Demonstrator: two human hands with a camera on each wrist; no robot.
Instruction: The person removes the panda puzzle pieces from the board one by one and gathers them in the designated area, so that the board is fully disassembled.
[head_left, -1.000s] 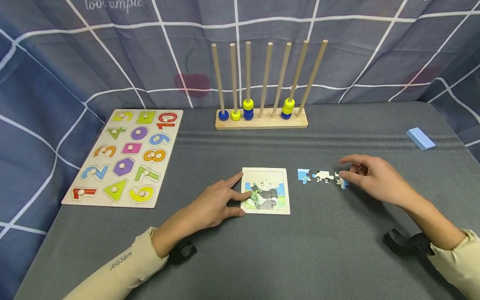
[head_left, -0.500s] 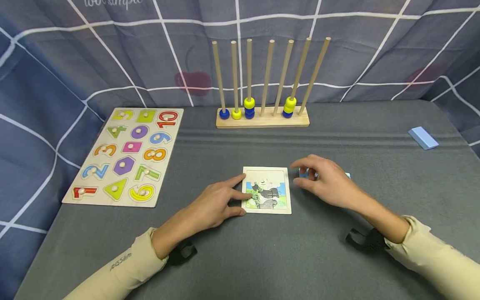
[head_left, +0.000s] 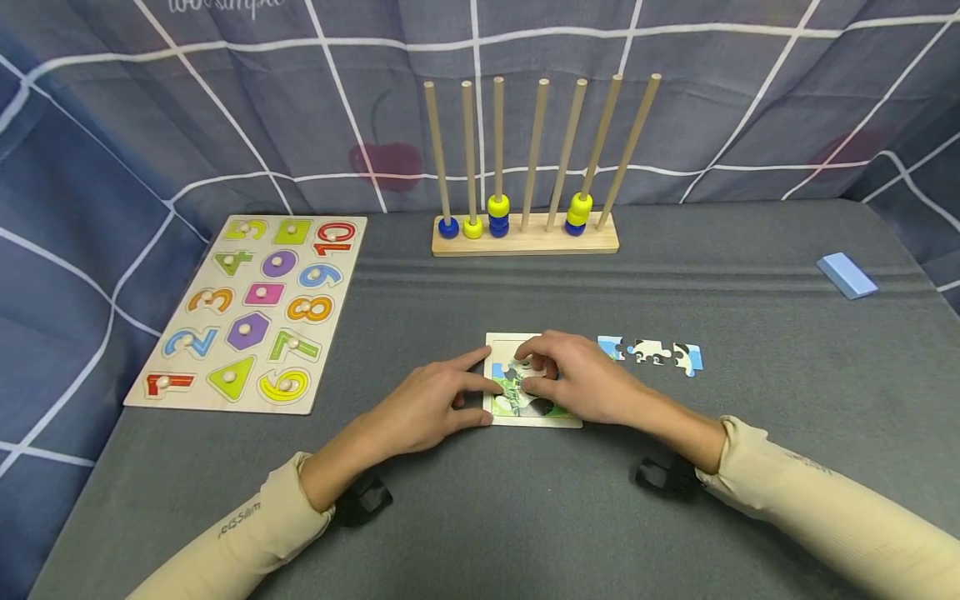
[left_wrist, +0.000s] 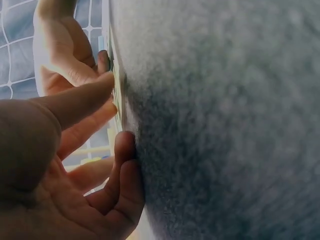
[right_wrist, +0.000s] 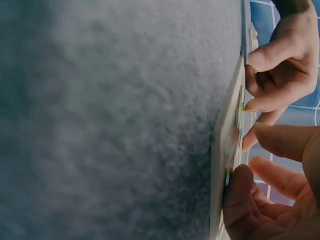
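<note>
A small square wooden jigsaw board (head_left: 500, 421) with a panda picture lies at the middle of the table, several pieces set in it. My left hand (head_left: 427, 406) rests at its left edge, fingers extended, the index fingertip on the picture. Over the board's right part reaches my right hand (head_left: 588, 379), its thumb and index finger bent but apart. I see nothing held between them in the head view. In the right wrist view the right hand (right_wrist: 280, 195) has a fingertip against the board (right_wrist: 218, 150). The right hand hides much of the picture.
Right of the board lie three loose jigsaw pieces: a blue one (head_left: 610, 343), a panda-face one (head_left: 648, 351) and a blue-and-black one (head_left: 687, 358). A number puzzle board (head_left: 330, 254) lies at left, a bead-peg rack (head_left: 536, 242) behind, a blue block (head_left: 847, 275) at far right.
My right hand has moved left from the rightmost loose piece, across the row of pieces, to over the panda board. The left hand has stayed at the board's left edge.
</note>
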